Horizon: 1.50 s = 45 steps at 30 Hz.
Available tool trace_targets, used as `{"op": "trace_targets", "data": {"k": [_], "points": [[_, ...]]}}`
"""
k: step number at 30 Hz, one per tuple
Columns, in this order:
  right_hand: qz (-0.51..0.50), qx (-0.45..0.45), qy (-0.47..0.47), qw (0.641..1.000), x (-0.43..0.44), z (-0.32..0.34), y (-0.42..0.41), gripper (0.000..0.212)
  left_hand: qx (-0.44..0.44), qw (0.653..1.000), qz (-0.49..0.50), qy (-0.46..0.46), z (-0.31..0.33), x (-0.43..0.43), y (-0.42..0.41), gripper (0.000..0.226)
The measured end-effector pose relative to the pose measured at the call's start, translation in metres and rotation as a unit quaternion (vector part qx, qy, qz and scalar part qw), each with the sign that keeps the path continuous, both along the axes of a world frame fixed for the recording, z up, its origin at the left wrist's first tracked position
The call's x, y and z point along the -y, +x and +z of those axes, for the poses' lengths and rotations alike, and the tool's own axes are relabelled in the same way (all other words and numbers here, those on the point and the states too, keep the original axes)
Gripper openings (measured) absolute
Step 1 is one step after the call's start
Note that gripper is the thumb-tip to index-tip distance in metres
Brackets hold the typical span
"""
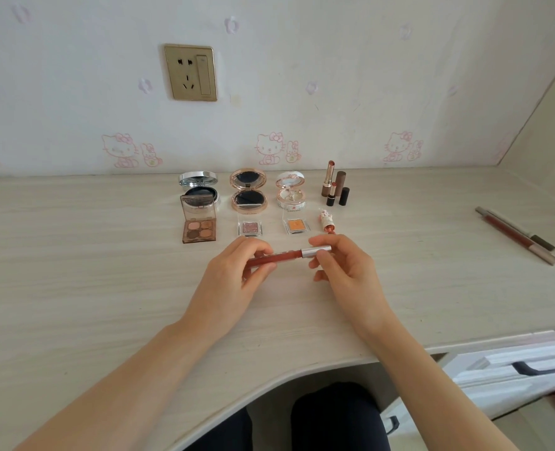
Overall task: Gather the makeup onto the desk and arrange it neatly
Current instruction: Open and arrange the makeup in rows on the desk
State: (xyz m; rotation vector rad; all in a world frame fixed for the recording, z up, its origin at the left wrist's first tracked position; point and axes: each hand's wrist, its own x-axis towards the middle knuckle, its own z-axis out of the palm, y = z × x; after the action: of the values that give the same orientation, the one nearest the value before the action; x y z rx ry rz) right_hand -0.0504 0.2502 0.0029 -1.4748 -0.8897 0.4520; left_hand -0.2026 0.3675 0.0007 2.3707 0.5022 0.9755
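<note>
Both hands, left point(237, 271) and right point(341, 265), grip lip gloss tube point(282, 257); perhaps uncapping. Next: set at two o'clock beside lipsticks point(334, 187).

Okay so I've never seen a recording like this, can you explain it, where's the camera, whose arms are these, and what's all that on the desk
There is no machine here: one camera sits on a person's head, looking down at their own bare arms. The left hand grips the red body of a lip gloss tube and the right hand pinches its silver cap end, over the desk. Behind, in tidy rows: three open compacts, an eyeshadow palette, two single eyeshadows and standing lipsticks. Two pencils lie far right.
</note>
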Motion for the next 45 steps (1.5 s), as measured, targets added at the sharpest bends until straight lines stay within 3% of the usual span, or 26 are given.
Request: {"op": "trace_targets", "data": {"k": [12, 23, 37, 45], "points": [[-0.030, -0.091, 0.029, 0.995, 0.016, 0.011, 0.014, 0.028, -0.035, 0.998, -0.038, -0.035, 0.003, 0.012, -0.001, 0.018], [-0.080, -0.114, 0.004, 0.990, 0.031, 0.037, 0.070, 0.026, -0.079, 0.972, -0.120, 0.186, 0.011, 0.036, 0.037, 0.026], [-0.103, -0.122, -0.060, 0.985, 0.024, 0.050, 0.134, 0.030, -0.179, 0.943, -0.151, 0.236, 0.007, 0.063, 0.113, 0.055], [-0.099, -0.095, -0.105, 0.985, -0.003, 0.044, 0.143, 0.026, -0.132, 0.938, -0.126, 0.295, -0.003, 0.048, 0.120, 0.049]]}}
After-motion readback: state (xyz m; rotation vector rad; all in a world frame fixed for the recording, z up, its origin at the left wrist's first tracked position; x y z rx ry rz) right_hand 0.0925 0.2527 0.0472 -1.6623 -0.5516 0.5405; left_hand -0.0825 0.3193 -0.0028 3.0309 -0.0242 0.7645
